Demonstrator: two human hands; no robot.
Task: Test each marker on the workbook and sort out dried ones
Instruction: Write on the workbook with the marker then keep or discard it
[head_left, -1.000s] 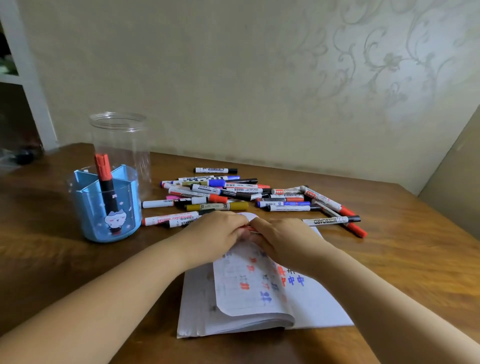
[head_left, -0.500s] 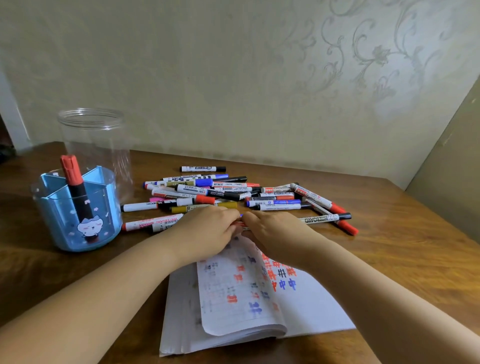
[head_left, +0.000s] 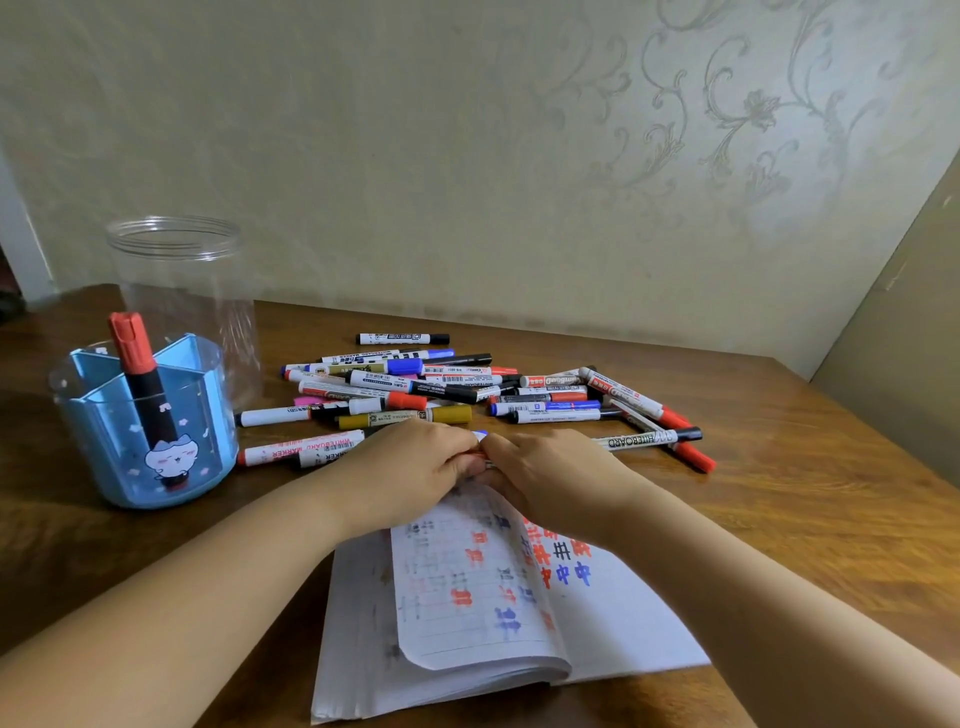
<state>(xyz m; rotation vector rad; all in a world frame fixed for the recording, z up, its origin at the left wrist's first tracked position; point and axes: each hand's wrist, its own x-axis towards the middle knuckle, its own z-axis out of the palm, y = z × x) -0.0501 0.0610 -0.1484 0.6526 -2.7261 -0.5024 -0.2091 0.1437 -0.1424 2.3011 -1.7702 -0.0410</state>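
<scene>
The left hand (head_left: 415, 467) and the right hand (head_left: 556, 475) meet at the far edge of the workbook (head_left: 613, 623), with curled fingers pinching a small marker (head_left: 480, 457) between them; only a bit of it shows, with a blue tip poking out, so most of it is hidden. The workbook is soft white paper, lying open on the brown wooden table (head_left: 805, 519), near the person, with a page curling up and red and blue scribbles on it. Just past the hands lies a messy pile of markers (head_left: 467, 389), long thin tubes with red, blue, black and gold caps. On the left stands a shiny blue plastic pen holder (head_left: 150, 426) with a cat picture, and a black marker with a red cap (head_left: 143, 379) stands in it. Behind it is a tall clear plastic jar (head_left: 182, 291).
</scene>
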